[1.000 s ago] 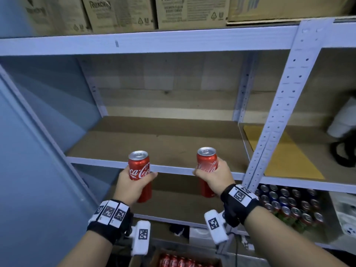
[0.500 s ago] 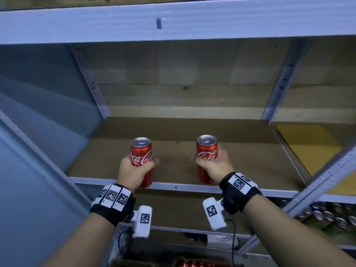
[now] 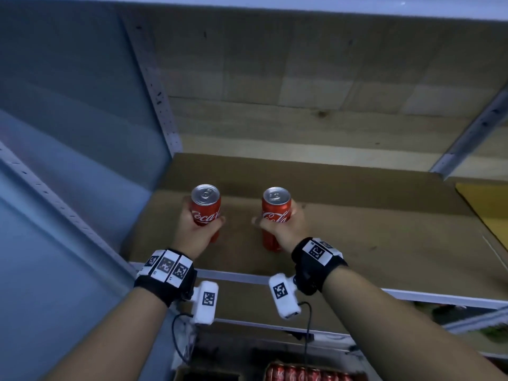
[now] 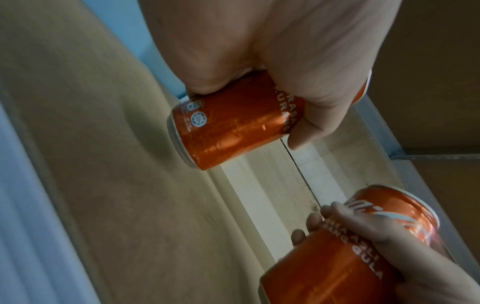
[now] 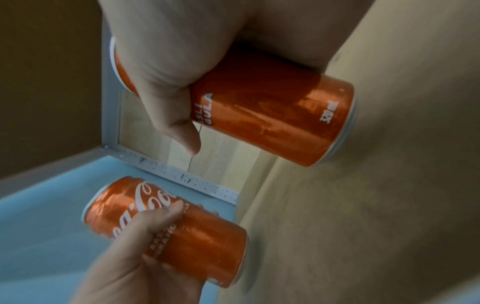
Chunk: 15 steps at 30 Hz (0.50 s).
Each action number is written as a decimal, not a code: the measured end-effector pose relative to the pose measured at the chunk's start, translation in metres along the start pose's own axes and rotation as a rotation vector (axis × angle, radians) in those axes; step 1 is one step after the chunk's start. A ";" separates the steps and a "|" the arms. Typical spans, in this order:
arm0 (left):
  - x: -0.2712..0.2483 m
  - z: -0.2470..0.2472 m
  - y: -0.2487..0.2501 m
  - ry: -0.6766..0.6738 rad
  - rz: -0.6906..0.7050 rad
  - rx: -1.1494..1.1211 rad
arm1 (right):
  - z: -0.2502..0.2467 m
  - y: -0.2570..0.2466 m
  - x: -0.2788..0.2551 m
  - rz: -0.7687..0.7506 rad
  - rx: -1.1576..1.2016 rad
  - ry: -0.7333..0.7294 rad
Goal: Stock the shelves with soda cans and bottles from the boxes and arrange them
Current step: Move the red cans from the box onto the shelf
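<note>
My left hand [image 3: 196, 229] grips a red Coca-Cola can [image 3: 206, 207] upright over the brown shelf board [image 3: 357, 237], near the shelf's left side. My right hand [image 3: 283, 226] grips a second red can [image 3: 275, 213] a little to the right, its base at or just above the board. In the left wrist view the left can [image 4: 233, 123] hangs slightly above the board, fingers wrapped round it. In the right wrist view the right can [image 5: 280, 115] is low against the board. Both cans look orange in the wrist views.
A blue side panel [image 3: 82, 133] closes the shelf on the left, with a perforated upright [image 3: 156, 86] at the back corner. Pale wood planks [image 3: 302, 78] form the back wall. A yellow sheet [image 3: 489, 204] lies at the right. A box of red cans [image 3: 310, 373] sits below.
Both hands have carried their cans forward, from in front of the shelf's edge to over the board, and lower towards it. My head has moved closer.
</note>
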<state>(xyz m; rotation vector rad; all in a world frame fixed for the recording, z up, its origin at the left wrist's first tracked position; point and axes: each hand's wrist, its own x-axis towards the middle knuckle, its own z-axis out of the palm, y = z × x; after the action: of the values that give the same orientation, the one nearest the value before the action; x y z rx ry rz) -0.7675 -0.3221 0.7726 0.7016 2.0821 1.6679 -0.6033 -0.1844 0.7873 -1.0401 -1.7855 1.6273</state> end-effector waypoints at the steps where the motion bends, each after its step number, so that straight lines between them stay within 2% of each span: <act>1: 0.003 -0.002 -0.004 -0.005 -0.003 -0.003 | 0.007 0.000 0.003 0.007 -0.010 -0.016; 8: 0.006 -0.003 -0.028 0.001 -0.029 -0.051 | 0.034 0.009 0.011 0.024 -0.014 -0.054; 15: 0.005 -0.001 -0.028 -0.034 -0.001 -0.063 | 0.031 0.020 0.006 0.001 -0.038 -0.046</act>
<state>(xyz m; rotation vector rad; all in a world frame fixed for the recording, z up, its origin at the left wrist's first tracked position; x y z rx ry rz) -0.7760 -0.3248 0.7452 0.7037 1.9972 1.7009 -0.6274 -0.1981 0.7624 -1.0280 -1.8526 1.6361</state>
